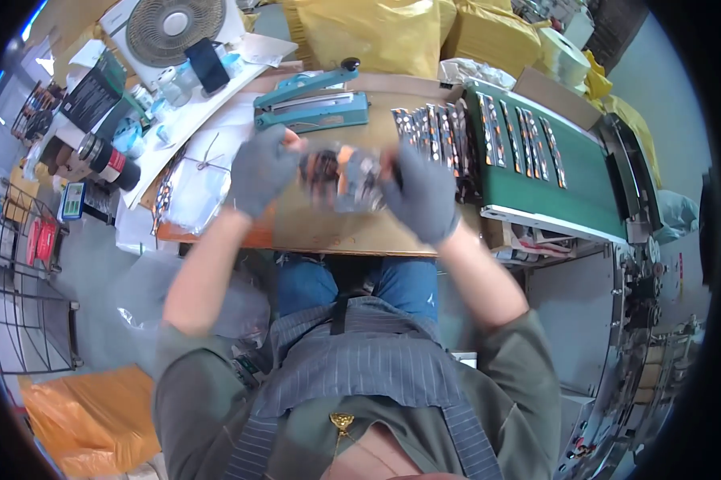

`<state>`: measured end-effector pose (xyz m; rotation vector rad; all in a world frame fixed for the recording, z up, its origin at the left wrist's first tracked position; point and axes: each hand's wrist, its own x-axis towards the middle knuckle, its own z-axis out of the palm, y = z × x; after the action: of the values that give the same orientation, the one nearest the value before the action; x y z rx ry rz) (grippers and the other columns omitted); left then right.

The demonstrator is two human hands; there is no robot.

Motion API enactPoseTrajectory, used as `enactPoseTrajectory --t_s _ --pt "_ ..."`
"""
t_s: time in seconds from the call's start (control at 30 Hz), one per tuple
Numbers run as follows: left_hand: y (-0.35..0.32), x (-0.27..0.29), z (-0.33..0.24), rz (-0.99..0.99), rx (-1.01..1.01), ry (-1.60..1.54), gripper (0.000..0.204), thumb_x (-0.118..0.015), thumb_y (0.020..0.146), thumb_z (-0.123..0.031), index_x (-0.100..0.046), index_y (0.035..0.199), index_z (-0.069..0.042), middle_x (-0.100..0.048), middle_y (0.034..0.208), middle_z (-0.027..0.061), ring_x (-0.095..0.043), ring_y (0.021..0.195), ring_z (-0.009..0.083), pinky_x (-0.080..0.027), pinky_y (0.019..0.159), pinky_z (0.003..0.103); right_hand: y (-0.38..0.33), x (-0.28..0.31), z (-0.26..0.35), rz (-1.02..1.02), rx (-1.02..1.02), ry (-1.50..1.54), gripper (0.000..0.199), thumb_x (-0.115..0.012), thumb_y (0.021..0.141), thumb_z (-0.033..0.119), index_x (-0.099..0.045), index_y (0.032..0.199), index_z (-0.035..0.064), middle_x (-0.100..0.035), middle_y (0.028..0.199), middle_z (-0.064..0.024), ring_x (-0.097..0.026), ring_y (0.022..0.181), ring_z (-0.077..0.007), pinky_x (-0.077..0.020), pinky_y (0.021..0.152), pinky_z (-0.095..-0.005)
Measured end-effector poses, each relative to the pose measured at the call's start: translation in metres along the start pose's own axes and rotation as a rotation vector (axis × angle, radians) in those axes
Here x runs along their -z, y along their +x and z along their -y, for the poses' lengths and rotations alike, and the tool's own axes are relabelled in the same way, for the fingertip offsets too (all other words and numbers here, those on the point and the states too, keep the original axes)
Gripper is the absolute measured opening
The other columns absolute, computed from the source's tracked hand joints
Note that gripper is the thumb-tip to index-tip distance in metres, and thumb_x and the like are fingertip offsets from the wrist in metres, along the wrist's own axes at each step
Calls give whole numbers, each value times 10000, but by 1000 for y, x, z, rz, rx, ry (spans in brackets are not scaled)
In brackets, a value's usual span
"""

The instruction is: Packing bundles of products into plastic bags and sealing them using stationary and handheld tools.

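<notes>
Over the middle of the table (320,236) hangs a clear plastic bag (340,178), with dark and orange packets showing through it. Motion blurs the bag, so its contents are hard to make out. My left hand (263,170), in a grey glove with bare fingertips, pinches its left side. At its right side, my gloved right hand (424,196) grips the other edge. A teal hand-lever bag sealer (320,110) stands just beyond the bag. Slim black-and-orange stick packets (432,132) lie in a row past my right hand.
More stick packets (528,140) rest on a green conveyor belt (580,200) at the right. Clear plastic bags (191,200) lie at the left. A white shelf (236,80) carries a phone (207,66) and jars. Behind are a fan (175,30) and yellow sacks (368,36).
</notes>
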<state>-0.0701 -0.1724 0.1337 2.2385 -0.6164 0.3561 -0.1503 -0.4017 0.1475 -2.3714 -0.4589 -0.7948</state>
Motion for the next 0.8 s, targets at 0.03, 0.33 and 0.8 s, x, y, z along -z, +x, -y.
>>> enactPoseTrajectory --t_s 0.03,0.33,0.8 --pt "16 16 15 165 17 210 218 -552 800 -229 -632 818 -27 -602 642 192 -608 647 328 -467 599 366 22 -5 -22 98 -32 -67 80 -595 764 121 -555 817 78 -598 702 -112 -602 626 -266 -457 549 -333" --pt "56 -4 5 379 107 95 227 -504 809 -172 -627 812 19 -616 658 124 -604 530 167 -453 536 298 71 -12 -96 308 -237 -21 93 -525 745 96 -541 771 8 -570 658 -111 -565 646 -171 -442 612 -293" --pt "46 48 -59 348 132 -552 193 -558 821 -109 -647 920 31 -614 657 79 -575 556 152 -463 577 279 99 4 -11 202 406 10 410 -670 782 352 -530 997 32 -586 897 -142 -586 778 -334 -460 656 -406"
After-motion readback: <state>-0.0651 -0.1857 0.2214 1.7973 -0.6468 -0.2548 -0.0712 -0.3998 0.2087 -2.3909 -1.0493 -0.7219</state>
